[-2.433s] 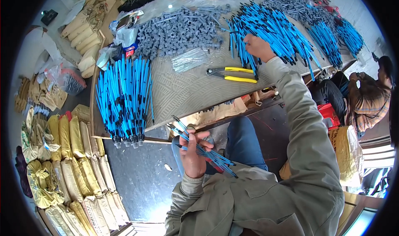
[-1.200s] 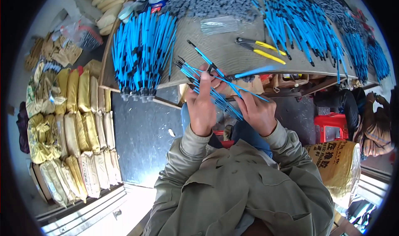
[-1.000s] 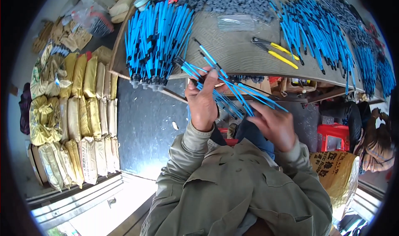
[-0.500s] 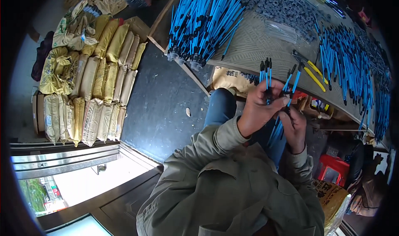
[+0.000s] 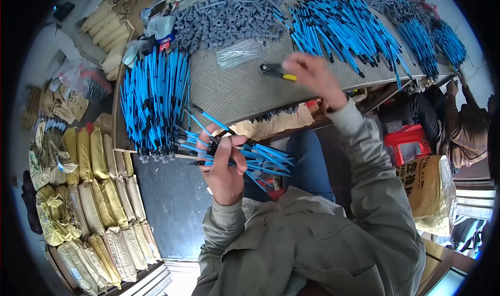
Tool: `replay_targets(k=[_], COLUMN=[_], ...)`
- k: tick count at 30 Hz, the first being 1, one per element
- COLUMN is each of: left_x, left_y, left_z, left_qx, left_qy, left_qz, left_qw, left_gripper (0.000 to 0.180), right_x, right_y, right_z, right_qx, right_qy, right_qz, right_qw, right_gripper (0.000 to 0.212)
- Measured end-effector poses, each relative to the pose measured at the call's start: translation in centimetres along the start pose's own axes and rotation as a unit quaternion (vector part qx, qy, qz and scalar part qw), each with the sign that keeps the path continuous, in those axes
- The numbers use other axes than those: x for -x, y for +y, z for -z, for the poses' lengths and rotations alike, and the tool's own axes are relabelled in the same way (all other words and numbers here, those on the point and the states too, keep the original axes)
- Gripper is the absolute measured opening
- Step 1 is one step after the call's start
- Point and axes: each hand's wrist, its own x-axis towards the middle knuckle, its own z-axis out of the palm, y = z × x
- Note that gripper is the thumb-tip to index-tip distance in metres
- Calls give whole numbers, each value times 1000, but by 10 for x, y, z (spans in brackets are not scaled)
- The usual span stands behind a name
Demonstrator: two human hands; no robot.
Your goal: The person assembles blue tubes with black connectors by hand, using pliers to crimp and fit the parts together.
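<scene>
My left hand [image 5: 225, 173] is closed around a loose bundle of blue tubes with black ends [image 5: 268, 160], held above my lap. The tubes stick out to both sides of its fingers, and a couple point up toward the table edge. My right hand [image 5: 315, 77] is over the table, its fingers bent and somewhat blurred. Below its fingertips lie pliers with yellow handles [image 5: 289, 77], the handles largely covered; whether the fingers touch them I cannot tell. A big pile of blue tubes with black ends [image 5: 344, 27] lies just beyond that hand.
On the table [image 5: 219, 90], upright blue tubes [image 5: 156, 98] crowd the left corner. Grey plastic fittings [image 5: 224, 17] are heaped behind a clear packet of thin strips [image 5: 239, 53]. Stacked sacks [image 5: 99, 202] stand at left; a red plastic stool [image 5: 406, 142] is at right.
The view has turned to the right. My hands have parted: the right has left the blue tubes and moved over the table by the pliers, while the left keeps the bundle.
</scene>
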Motion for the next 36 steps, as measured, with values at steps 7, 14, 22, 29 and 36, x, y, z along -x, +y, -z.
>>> replay_targets(k=[7, 14, 22, 29, 36], left_x=[9, 16, -6, -23, -20], left_y=[7, -18, -49, -31, -22], left_z=[19, 11, 17, -11, 5], left_qx=[43, 42, -79, -111, -148], left_qy=[-84, -147, -114, -143, -140], left_qz=[-23, 155, 183, 126, 118], left_qw=[995, 976, 973, 975, 972], left_gripper=[15, 29, 43, 46, 46], right_x=[-79, -21, 101, 138, 119], right_y=[54, 39, -40, -52, -74], right_z=[23, 60, 66, 0, -4], right_qx=[499, 323, -131, -279, -202], right_qy=[82, 278, 192, -48, -47], right_qz=[-72, -16, 20, -16, -17], right_qw=[859, 905, 972, 959, 978], right_gripper=[23, 21, 20, 17, 13])
